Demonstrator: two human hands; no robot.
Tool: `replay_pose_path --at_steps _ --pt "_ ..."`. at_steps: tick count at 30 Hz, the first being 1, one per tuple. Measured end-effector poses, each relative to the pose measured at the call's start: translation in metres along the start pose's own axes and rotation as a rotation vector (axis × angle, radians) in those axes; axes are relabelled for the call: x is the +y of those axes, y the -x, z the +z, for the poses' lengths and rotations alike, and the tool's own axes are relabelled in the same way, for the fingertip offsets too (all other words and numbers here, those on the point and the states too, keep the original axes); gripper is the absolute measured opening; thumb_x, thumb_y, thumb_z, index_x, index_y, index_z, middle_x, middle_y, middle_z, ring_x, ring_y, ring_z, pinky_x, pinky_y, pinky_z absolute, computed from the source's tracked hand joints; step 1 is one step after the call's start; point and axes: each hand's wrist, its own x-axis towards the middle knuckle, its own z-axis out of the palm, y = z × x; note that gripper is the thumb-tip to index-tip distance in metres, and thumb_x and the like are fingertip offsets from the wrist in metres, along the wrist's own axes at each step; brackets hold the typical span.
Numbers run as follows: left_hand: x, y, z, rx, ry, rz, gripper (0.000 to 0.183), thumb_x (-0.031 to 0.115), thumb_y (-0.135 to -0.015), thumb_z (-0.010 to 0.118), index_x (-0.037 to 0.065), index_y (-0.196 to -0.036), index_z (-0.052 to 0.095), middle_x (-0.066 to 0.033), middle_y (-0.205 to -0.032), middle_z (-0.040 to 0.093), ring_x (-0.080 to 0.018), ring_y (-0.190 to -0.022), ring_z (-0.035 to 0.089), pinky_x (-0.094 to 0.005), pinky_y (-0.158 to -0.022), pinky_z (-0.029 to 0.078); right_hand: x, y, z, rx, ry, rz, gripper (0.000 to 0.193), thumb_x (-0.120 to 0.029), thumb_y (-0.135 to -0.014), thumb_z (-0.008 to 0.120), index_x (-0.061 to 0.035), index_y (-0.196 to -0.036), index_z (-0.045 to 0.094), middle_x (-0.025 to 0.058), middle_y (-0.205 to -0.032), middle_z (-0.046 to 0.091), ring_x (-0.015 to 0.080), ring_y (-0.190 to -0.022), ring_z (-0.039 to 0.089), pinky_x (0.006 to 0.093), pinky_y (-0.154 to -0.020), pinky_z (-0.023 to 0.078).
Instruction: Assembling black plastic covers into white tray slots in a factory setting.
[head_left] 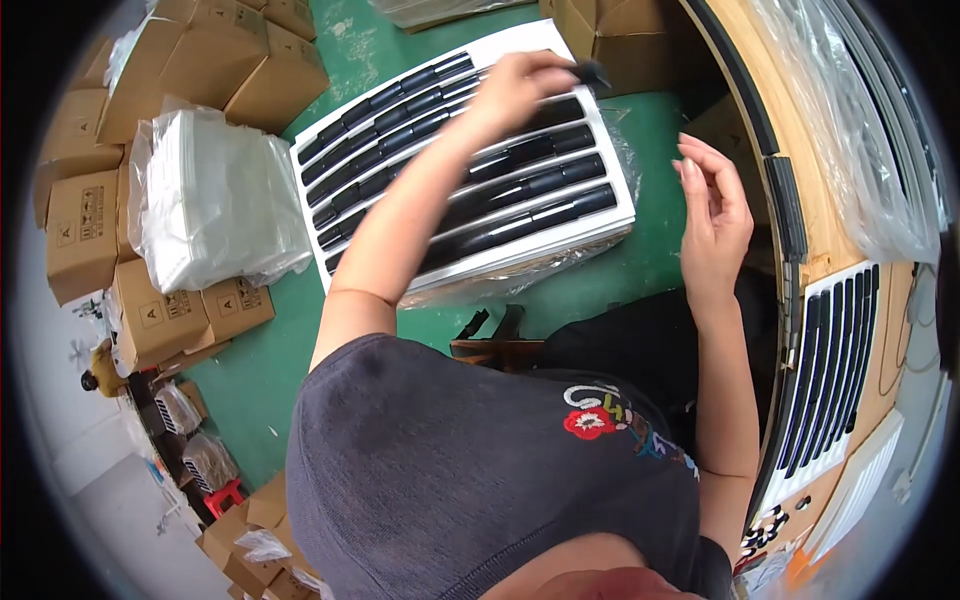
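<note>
A white tray (611, 145) lies beyond my body, with rows of shiny black tube-shaped pieces (560, 208) set in its long grooves. My left hand (515, 92) is over the tray's far right part, its fingers closed around a black tube-shaped piece (590, 76) that motion blurs. The left forearm crosses above the rows and hides part of them. To the right of the tray, my right hand (716, 215) is raised in the air, fingers slightly bent and apart from the thumb, holding nothing.
Cardboard boxes (85, 225) are piled at the left beside a plastic-wrapped white stack (205, 205). A wooden workbench (822, 200) with a dark edge runs along the right, bearing another filled tray (830, 370) and plastic film (850, 120). Another person (103, 370) is far left.
</note>
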Motion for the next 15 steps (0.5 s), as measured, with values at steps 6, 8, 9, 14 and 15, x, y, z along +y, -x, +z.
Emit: replay_pose_path --at_steps 6,8,9,14,15 --pt "-0.130 -0.073 -0.074 0.082 -0.583 -0.176 0.027 0.023 -0.089 0.068 0.010 -0.112 0.071 -0.0131 -0.101 0.071 -0.0253 -0.093 0.064 -0.0405 -0.083 0.047 0.029 0.039 -0.052 0.002 0.096 0.132 0.020 -0.010 -0.101 0.054 0.0025 -0.111 0.066 0.0047 -0.105 0.066 0.0096 -0.091 0.058 0.0238 -0.085 0.046" --pt "-0.127 -0.075 -0.063 0.041 -0.634 -0.236 0.024 0.025 -0.089 0.068 0.017 -0.111 0.073 -0.0145 -0.111 0.069 -0.0305 -0.108 0.062 -0.0479 -0.090 0.045 0.036 0.055 -0.065 0.034 0.081 0.166 0.020 -0.010 -0.101 0.054 0.0026 -0.111 0.066 0.0043 -0.104 0.066 0.0092 -0.089 0.058 0.0237 -0.084 0.046" --pt "-0.125 -0.069 -0.055 0.170 -0.762 -0.112 0.023 0.027 -0.091 0.065 0.022 -0.112 0.072 -0.0126 -0.118 0.064 -0.0318 -0.113 0.056 -0.0509 -0.092 0.042 0.037 0.062 -0.068 0.054 0.058 0.200 0.020 -0.011 -0.101 0.054 0.0026 -0.111 0.066 0.0038 -0.103 0.065 0.0089 -0.088 0.057 0.0235 -0.083 0.046" --pt "-0.108 -0.049 -0.050 0.073 -1.083 0.220 0.021 0.035 -0.096 0.057 0.038 -0.111 0.070 -0.0064 -0.126 0.053 -0.0319 -0.118 0.047 -0.0525 -0.094 0.038 0.033 0.082 -0.078 0.056 0.013 0.241 0.019 -0.010 -0.101 0.054 0.0033 -0.107 0.067 0.0050 -0.102 0.066 0.0094 -0.086 0.057 0.0230 -0.082 0.047" --pt "-0.108 -0.044 -0.054 0.086 -1.079 0.209 0.022 0.038 -0.096 0.057 0.037 -0.112 0.071 -0.0051 -0.126 0.053 -0.0312 -0.118 0.047 -0.0519 -0.094 0.038 0.030 0.085 -0.078 0.035 0.005 0.233 0.019 -0.010 -0.101 0.054 0.0033 -0.107 0.067 0.0050 -0.102 0.066 0.0094 -0.086 0.057 0.0230 -0.082 0.047"
